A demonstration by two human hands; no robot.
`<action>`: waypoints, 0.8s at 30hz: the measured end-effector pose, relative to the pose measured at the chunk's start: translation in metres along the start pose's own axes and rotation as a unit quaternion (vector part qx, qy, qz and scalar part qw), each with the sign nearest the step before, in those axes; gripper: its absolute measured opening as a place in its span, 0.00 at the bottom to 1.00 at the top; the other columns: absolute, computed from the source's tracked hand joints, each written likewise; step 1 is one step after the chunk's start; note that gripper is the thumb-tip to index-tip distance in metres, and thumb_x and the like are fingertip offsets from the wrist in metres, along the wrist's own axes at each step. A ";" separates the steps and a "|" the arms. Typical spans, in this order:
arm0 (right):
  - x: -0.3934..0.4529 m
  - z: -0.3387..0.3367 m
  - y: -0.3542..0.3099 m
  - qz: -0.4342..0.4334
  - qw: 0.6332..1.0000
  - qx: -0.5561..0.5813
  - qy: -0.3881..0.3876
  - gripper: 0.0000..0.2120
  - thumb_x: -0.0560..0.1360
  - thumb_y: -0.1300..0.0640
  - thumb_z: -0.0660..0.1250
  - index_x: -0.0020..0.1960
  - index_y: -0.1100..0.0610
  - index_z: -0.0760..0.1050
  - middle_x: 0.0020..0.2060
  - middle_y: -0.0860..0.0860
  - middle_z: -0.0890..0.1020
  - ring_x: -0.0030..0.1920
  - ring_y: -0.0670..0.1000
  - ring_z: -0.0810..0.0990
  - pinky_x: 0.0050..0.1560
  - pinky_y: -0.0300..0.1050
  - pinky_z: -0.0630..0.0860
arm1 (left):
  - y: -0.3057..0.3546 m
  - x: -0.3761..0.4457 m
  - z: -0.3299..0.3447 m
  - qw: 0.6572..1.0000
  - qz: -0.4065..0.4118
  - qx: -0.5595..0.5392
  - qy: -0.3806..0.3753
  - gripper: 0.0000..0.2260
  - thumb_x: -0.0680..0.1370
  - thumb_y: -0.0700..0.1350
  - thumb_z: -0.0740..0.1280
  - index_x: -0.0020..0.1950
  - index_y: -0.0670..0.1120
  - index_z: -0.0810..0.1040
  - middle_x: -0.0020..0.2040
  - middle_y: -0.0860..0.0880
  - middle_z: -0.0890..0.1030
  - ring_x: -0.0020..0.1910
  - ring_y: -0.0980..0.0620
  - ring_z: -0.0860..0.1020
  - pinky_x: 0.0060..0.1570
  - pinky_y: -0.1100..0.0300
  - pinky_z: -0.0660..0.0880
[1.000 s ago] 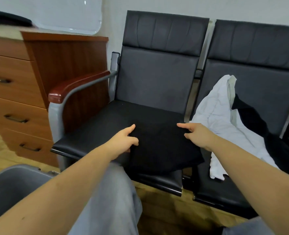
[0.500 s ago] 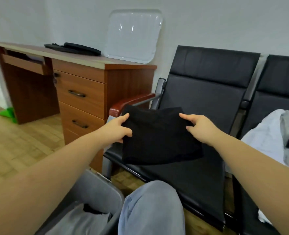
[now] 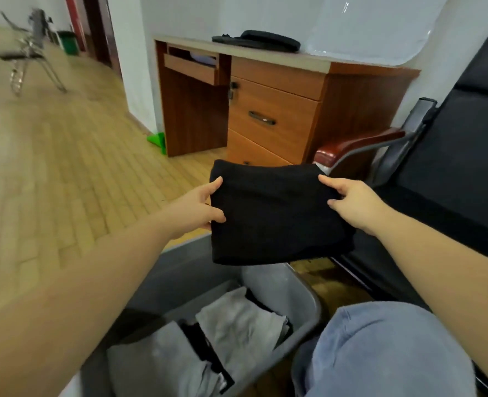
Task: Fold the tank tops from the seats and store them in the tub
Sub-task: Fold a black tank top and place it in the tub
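Note:
A folded black tank top (image 3: 277,216) hangs in the air above the far end of the grey tub (image 3: 300,293). My left hand (image 3: 198,209) pinches its left edge, thumb on top and fingers underneath. My right hand (image 3: 354,202) pinches its right edge the same way. Inside the tub lie folded grey tank tops (image 3: 237,319) with black ones between them. The black seat (image 3: 449,179) at the right shows only its left part, and no clothes are visible on it.
A wooden desk (image 3: 277,110) with drawers stands against the wall behind the tub. The seat's red-brown armrest (image 3: 354,144) juts out just beyond the tank top. My knee in blue jeans (image 3: 386,351) is beside the tub. Wooden floor spreads to the left.
Both hands lifted the folded black tank top off the seat and carried it left, over the tub. My view swung left, so the white and black clothes on the second seat are out of sight.

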State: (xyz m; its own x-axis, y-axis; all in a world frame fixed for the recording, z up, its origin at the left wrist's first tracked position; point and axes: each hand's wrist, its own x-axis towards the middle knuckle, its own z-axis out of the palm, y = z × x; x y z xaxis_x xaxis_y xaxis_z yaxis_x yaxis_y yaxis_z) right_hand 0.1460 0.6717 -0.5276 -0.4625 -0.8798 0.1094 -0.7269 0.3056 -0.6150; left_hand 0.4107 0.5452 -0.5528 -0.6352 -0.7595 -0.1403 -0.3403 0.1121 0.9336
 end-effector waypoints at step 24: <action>-0.073 0.230 0.012 0.054 0.959 -0.172 -0.218 0.36 0.78 0.72 0.54 0.78 0.43 0.52 0.77 0.50 0.56 0.69 0.57 0.69 0.50 0.46 0.76 | -0.218 -0.064 0.068 0.986 -0.164 0.019 0.014 0.45 0.75 0.32 0.69 0.79 0.48 0.40 0.79 0.52 0.39 0.77 0.47 0.56 0.59 0.55 0.76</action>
State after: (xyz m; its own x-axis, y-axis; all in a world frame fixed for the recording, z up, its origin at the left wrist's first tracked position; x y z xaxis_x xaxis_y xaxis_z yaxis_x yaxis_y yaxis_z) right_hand 0.2876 0.6564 -0.7226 -0.3423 -0.8821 -0.3237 -0.8462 0.4391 -0.3019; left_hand 0.4784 0.6134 -0.7699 -0.4674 -0.7762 -0.4231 -0.5498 -0.1195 0.8267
